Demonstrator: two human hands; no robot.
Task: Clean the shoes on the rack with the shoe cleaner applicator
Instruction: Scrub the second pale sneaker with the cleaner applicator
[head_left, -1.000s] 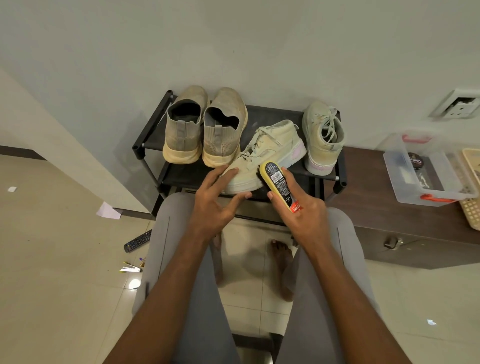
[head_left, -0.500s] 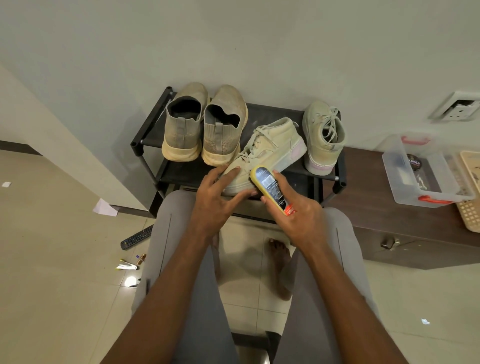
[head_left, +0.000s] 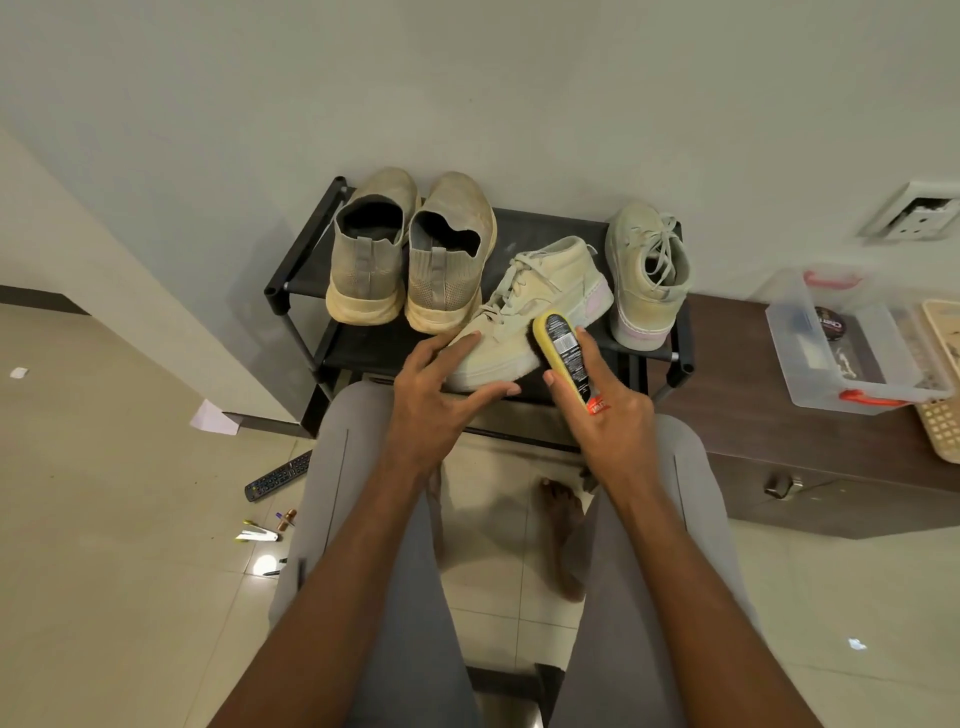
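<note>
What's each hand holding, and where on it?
The right hand holds the shoe cleaner applicator by its lower body. The left hand steadies the lace-up sneaker at its toe.

You face a plain pale wall (head_left: 467, 78) with a socket plate (head_left: 917, 213) at its right. Glossy cream floor tiles (head_left: 104, 597) catch one bright spot of light. A dark brown wooden cabinet (head_left: 810, 457) stands along the wall's right side.
</note>
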